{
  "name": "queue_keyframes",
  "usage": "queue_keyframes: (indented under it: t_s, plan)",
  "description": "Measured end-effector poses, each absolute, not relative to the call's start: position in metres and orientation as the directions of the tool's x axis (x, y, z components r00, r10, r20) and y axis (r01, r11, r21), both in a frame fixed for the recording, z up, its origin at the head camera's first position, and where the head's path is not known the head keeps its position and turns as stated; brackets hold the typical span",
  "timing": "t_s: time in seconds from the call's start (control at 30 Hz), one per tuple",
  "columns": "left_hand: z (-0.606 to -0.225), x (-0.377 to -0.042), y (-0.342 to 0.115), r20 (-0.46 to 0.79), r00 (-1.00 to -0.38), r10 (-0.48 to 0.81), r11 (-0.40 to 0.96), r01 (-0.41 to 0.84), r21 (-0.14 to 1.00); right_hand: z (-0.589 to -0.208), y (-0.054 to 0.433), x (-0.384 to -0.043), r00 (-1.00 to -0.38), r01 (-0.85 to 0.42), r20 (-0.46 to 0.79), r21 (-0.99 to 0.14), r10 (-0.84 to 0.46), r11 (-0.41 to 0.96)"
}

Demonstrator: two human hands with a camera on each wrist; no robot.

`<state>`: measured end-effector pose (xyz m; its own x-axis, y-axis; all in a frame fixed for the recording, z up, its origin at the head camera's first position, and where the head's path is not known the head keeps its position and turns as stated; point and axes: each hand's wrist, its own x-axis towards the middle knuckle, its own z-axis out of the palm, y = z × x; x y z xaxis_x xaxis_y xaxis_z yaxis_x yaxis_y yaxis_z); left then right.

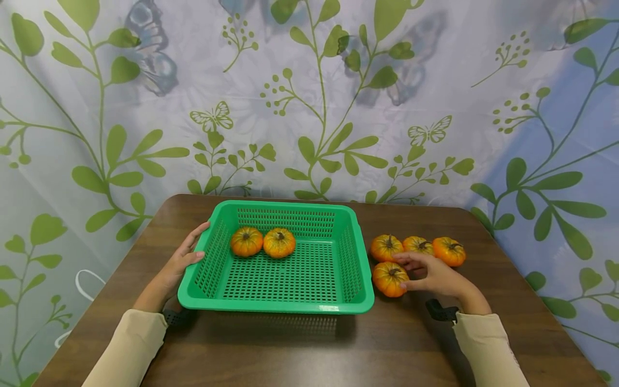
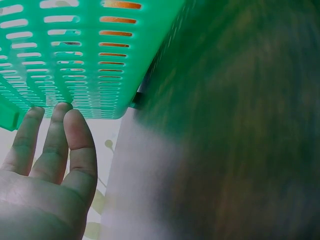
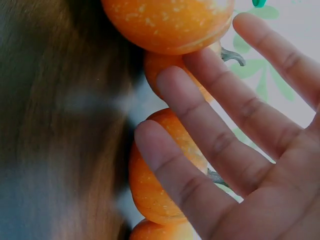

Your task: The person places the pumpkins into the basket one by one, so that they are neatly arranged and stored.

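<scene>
A green plastic basket (image 1: 278, 307) with slotted walls stands on the table, two small orange pumpkins (image 1: 246, 241) side by side in its back left part. My left hand (image 1: 181, 263) is at the basket's left side; in the left wrist view its straight fingers (image 2: 53, 145) reach to the slotted wall. Right of the basket, a small orange pumpkin (image 1: 390, 279) lies nearest to my right hand (image 1: 432, 273). Thumb and forefinger are at its right side, and the right wrist view shows the fingers (image 3: 210, 135) long and spread. Whether they press on it is hard to tell.
Behind that pumpkin, a row of three more holds a left pumpkin (image 1: 386, 246), a middle pumpkin (image 1: 418, 244) and a right pumpkin (image 1: 449, 251). The brown wooden table (image 1: 271, 357) ends at a patterned cloth (image 1: 309, 97) hanging at the back.
</scene>
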<state>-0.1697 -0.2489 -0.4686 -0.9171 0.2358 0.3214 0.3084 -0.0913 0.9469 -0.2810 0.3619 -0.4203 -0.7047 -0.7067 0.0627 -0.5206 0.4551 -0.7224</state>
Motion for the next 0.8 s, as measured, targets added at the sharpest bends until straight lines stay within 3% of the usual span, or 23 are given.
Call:
queue_keyframes:
  t_s: [0.2, 0.43, 0.67, 0.8]
  plan:
    - [-0.469, -0.169, -0.248, 0.323, -0.919, 0.226, -0.093, 0.309, 0.946, -0.423, 0.363, -0.282, -0.703, -0.499, 0.012, -0.721, -0.711, 0.481]
    - [-0.468, -0.169, -0.246, 0.317, -0.928, 0.196, -0.016, 0.321, 0.947, -0.447, 0.377, -0.299, -0.639, -0.565, 0.062, -0.714, -0.766, 0.414]
    - [-0.467, -0.169, -0.246, 0.322, -0.923, 0.213, -0.043, 0.320, 0.946, -0.530, 0.416, -0.358, -0.650, -0.528, 0.053, -0.749, -0.758, 0.401]
    - [-0.468, -0.169, -0.247, 0.325, -0.921, 0.216, -0.065, 0.319, 0.946, -0.498, 0.398, -0.336, -0.596, -0.581, 0.099, -0.738, -0.797, 0.343]
